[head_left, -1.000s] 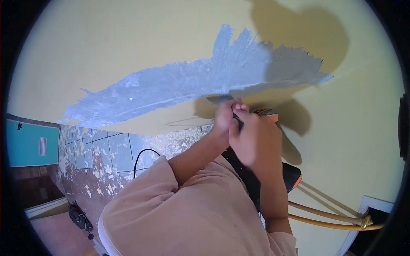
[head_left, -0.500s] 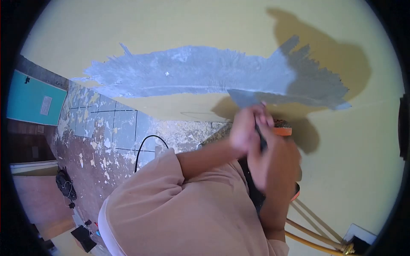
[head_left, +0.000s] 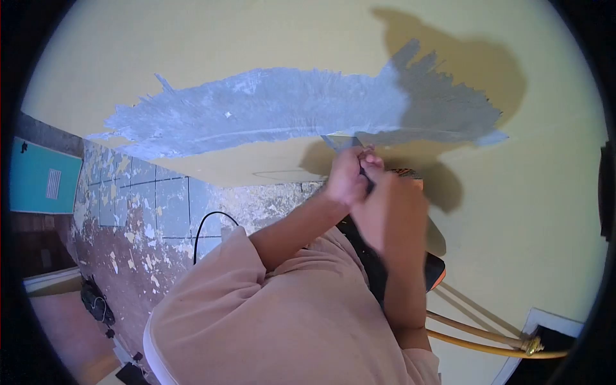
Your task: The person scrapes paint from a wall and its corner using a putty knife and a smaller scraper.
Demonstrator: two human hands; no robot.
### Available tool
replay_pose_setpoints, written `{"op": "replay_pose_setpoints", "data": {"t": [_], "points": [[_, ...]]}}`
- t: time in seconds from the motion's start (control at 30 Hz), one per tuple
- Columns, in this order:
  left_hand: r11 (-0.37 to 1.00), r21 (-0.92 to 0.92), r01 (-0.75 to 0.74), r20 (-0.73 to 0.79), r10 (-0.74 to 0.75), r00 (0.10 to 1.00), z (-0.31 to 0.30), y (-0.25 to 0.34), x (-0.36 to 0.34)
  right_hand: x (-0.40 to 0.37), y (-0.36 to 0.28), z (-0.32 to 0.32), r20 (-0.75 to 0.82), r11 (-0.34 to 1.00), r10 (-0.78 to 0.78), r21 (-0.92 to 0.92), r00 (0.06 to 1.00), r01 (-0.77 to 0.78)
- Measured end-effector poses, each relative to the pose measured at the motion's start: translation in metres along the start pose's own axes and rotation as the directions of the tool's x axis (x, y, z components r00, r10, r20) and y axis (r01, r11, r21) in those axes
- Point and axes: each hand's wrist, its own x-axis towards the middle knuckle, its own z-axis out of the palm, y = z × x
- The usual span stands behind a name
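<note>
Both my hands grip a scraper (head_left: 342,140) by its dark handle, its flat blade at the lower edge of a grey bared patch (head_left: 282,102) on the yellow wall (head_left: 256,32). My left hand (head_left: 348,176) is closed round the handle near the blade. Behind it, my right hand (head_left: 394,208) is wrapped about the handle's rear part and slightly blurred. The fingers hide most of the handle. Ragged paint edges border the patch, and my shadow falls over its right side.
A black thing with orange edges (head_left: 434,269) sits partly hidden behind my right forearm. Yellow hoses (head_left: 478,345) with a brass fitting (head_left: 531,346) run at lower right. Paint flakes litter the floor (head_left: 138,237) on the left. A black cable (head_left: 200,228) loops beside my left sleeve, and a teal panel (head_left: 48,176) stands far left.
The view has shifted, so the wall patch appears further left. Both hands still hold the scraper, whose blade has tilted and shows a pale, bright face.
</note>
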Motion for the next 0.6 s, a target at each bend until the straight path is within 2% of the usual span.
{"op": "replay_pose_setpoints", "data": {"t": [0.03,0.07,0.1,0.17,0.2,0.23,0.3,0.37,0.43,0.47,0.5,0.53,0.57,0.6], "points": [[0.999,0.04,-0.024,0.01,0.023,1.0,-0.003,0.0,0.014,0.011,0.007,0.004,-0.044,0.999,-0.042,-0.002,0.998,0.041],[0.995,-0.079,0.06,-0.044,-0.063,0.997,0.003,0.005,0.013,0.006,0.003,0.002,-0.025,1.0,-0.016,-0.027,1.0,0.016],[0.995,-0.078,0.066,-0.042,-0.069,0.997,0.0,0.005,0.005,-0.007,-0.001,-0.005,-0.026,1.0,-0.011,-0.029,1.0,0.01],[0.977,-0.122,0.173,0.326,-0.125,0.937,0.0,0.011,-0.01,-0.021,-0.01,-0.022,0.059,0.998,0.063,0.01,0.996,-0.064],[0.98,0.189,-0.065,0.047,0.057,0.997,0.018,0.01,-0.017,-0.017,-0.008,-0.012,-0.087,1.0,-0.003,0.001,0.996,0.004],[0.979,0.198,-0.042,0.033,0.036,0.999,0.015,0.01,-0.016,-0.018,-0.009,-0.014,-0.076,1.0,0.02,0.009,0.997,-0.019],[0.997,-0.018,0.073,0.26,-0.065,0.963,0.009,0.015,-0.003,-0.012,-0.013,-0.021,-0.037,0.999,0.036,-0.004,0.999,-0.036],[0.996,-0.006,0.091,0.234,-0.087,0.968,0.009,0.007,-0.01,-0.02,-0.003,-0.017,-0.042,0.998,0.04,0.055,0.998,-0.037],[0.984,0.175,0.04,-0.047,-0.033,0.998,0.029,0.002,-0.033,-0.026,0.007,-0.014,-0.075,0.995,0.03,0.1,0.997,-0.022],[0.982,0.184,0.03,0.098,-0.049,0.994,0.005,-0.006,-0.021,-0.033,0.011,-0.012,-0.05,0.992,0.056,0.114,0.997,-0.05],[0.98,0.195,0.039,0.093,-0.058,0.994,0.004,-0.011,-0.026,-0.04,0.015,-0.009,-0.016,0.988,0.084,0.129,0.996,-0.081],[0.97,0.22,0.1,0.008,-0.104,0.994,0.004,-0.017,-0.031,-0.047,0.019,-0.006,-0.018,0.986,0.094,0.138,0.995,-0.09],[0.958,0.238,0.16,-0.076,-0.146,0.986,0.004,-0.022,-0.033,-0.053,0.023,-0.003,-0.005,0.964,0.129,0.233,0.992,-0.125],[0.961,0.195,0.194,-0.032,-0.192,0.981,-0.004,-0.026,-0.029,-0.059,0.027,0.0,0.012,0.932,0.164,0.325,0.986,-0.159]]}}
